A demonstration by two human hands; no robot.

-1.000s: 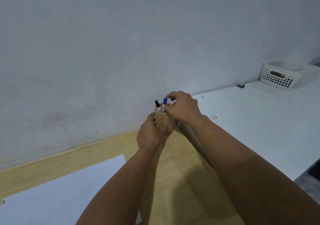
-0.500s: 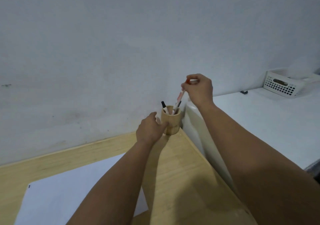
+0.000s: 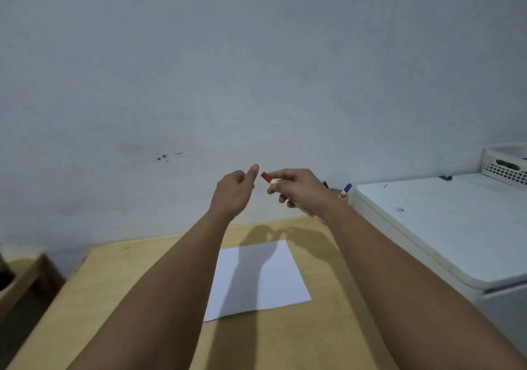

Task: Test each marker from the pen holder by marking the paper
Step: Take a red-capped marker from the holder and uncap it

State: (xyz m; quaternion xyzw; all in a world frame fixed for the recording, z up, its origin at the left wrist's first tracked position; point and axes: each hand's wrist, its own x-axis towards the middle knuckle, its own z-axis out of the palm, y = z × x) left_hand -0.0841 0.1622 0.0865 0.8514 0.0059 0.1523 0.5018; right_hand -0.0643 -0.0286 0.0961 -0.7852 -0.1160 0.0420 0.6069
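My right hand (image 3: 302, 190) holds a white marker with a red cap (image 3: 267, 177), raised in front of the wall, cap pointing left. My left hand (image 3: 235, 191) is just left of the cap, empty, with thumb and fingers loosely apart, not touching it. A white sheet of paper (image 3: 273, 281) lies flat on the wooden table (image 3: 128, 284) below both hands. The pen holder is almost hidden behind my right wrist; a blue-capped marker (image 3: 346, 189) and a dark marker tip (image 3: 325, 184) stick up from it.
A white chest-like cabinet (image 3: 445, 227) stands against the table's right side, with a white perforated basket (image 3: 506, 166) at its far end. A bare wall runs close behind the table. A wooden box edge (image 3: 25, 281) sits low at the left.
My right hand pulled the red-capped marker out of the holder and carried it left. My left hand let go of the holder and rose beside the cap. The view tilted down toward the paper.
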